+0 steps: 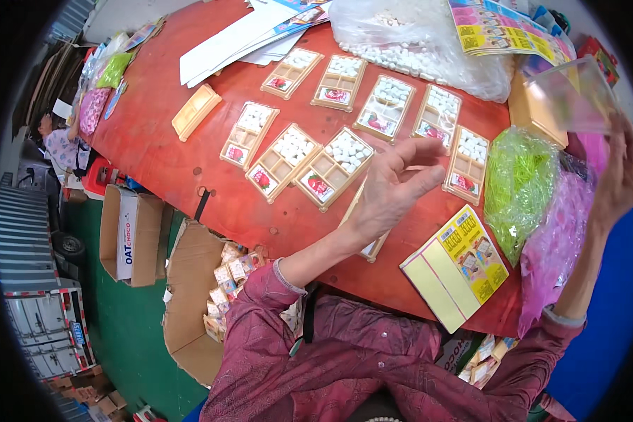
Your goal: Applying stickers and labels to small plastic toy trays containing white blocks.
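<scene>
My left hand (394, 190) hovers over the trays, thumb and fingers apart, with nothing visible in it. Under it lies a tray (375, 250), mostly hidden by the hand and wrist. Raised at the far right, my right hand (617, 172) grips a clear plastic lid (575, 97) by its lower edge; the lid is a little blurred. Several tan compartment trays stand on the table, among them one tray (334, 167) just left of my left hand and another tray (466, 165) to its right. They hold small white pieces and a card with a strawberry picture.
A red table (155, 77) carries a clear bag of white pieces (422, 49), bags of green strands (517, 186) and pink filling (555, 225), and yellow printed cards (457, 267). Boxes (190, 302) stand below the near edge. A person (63, 148) is at far left.
</scene>
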### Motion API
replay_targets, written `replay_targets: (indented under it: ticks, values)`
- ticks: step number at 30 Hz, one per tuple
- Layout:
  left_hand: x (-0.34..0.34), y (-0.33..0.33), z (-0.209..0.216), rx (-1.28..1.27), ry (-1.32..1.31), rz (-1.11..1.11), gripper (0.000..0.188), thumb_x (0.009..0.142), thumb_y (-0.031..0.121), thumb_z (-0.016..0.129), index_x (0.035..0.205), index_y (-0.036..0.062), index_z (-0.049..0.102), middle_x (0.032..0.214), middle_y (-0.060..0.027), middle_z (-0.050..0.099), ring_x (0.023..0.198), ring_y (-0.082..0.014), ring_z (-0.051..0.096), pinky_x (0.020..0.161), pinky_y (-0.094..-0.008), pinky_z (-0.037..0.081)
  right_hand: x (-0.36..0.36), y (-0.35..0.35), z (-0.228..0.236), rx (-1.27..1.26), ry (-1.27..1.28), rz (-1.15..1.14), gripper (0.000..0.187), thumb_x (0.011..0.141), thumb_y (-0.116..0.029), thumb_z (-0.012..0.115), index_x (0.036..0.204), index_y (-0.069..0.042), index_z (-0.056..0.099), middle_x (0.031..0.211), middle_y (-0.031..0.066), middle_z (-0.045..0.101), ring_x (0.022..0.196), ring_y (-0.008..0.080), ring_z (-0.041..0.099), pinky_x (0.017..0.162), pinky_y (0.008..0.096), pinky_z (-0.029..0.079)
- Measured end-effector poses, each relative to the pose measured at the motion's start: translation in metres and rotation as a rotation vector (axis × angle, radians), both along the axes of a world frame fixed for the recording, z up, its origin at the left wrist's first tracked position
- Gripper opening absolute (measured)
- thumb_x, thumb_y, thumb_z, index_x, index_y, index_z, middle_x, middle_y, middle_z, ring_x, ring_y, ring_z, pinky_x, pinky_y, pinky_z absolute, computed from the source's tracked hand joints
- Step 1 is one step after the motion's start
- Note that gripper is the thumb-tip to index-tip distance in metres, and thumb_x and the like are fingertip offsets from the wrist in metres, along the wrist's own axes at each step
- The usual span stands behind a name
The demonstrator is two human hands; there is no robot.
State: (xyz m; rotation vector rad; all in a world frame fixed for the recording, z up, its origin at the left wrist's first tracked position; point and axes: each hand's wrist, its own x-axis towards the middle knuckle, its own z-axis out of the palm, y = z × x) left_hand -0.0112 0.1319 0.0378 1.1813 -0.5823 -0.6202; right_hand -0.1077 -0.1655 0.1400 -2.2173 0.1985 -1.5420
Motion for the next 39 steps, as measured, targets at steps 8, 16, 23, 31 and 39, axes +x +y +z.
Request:
replay_targets:
  ticks: [8,16,23,31,39]
  values:
    - [-0.027,0.018,-0.012,-0.344,0.638,-0.46,0.094,0.08,0.067,0.047,0.144,0.0047,0.019,0.143,-0.0183,0.032,0.131,-0.0288,0.035,0.106,-0.0437,0.033,0.004,0.111,-0.038,0.959,0.726,0.417,0.024,0.082,-0.022,0.063,0.098,-0.005,0.066,0.087,0.0028,0.065,0.071,0.0069,0.058,0.055,0.02,0.044]
    - [-0.055,0.031,-0.041,-0.462,0.944,-0.465,0.088,0.081,0.066,0.048,0.139,0.0035,0.029,0.13,-0.0247,0.045,0.113,-0.0322,0.053,0.095,-0.047,0.045,0.0,0.146,-0.101,0.594,0.629,0.376,0.018,0.08,-0.008,0.067,0.095,0.001,0.065,0.08,0.0028,0.064,0.06,0.006,0.052,0.055,0.0214,0.044]
    - [-0.072,0.04,-0.048,-0.146,0.644,-0.18,0.087,0.076,0.062,0.062,0.136,0.0054,0.034,0.115,-0.009,0.052,0.101,-0.0186,0.056,0.088,-0.0354,0.049,-0.019,0.195,-0.077,0.988,0.813,0.785,0.013,0.083,-0.01,0.066,0.088,0.002,0.063,0.077,0.0025,0.063,0.063,0.0064,0.058,0.057,0.0186,0.046]
    - [-0.073,0.048,-0.049,-0.194,0.628,-0.257,0.096,0.07,0.054,0.073,0.139,0.007,0.026,0.117,-0.0056,0.046,0.107,-0.0147,0.049,0.087,-0.0323,0.048,-0.017,0.198,-0.084,1.315,0.904,0.862,0.009,0.082,-0.008,0.067,0.083,0.001,0.066,0.07,0.006,0.065,0.058,0.0099,0.062,0.048,0.0193,0.045]
    - [-0.063,0.058,-0.046,-0.182,0.592,-0.297,0.098,0.066,0.059,0.073,0.135,0.0048,0.031,0.111,-0.0081,0.051,0.102,-0.0198,0.055,0.087,-0.0334,0.046,-0.006,0.196,-0.095,1.258,1.007,0.948,0.01,0.084,-0.011,0.065,0.087,-0.003,0.068,0.068,0.0039,0.066,0.06,0.0078,0.064,0.045,0.0169,0.041]
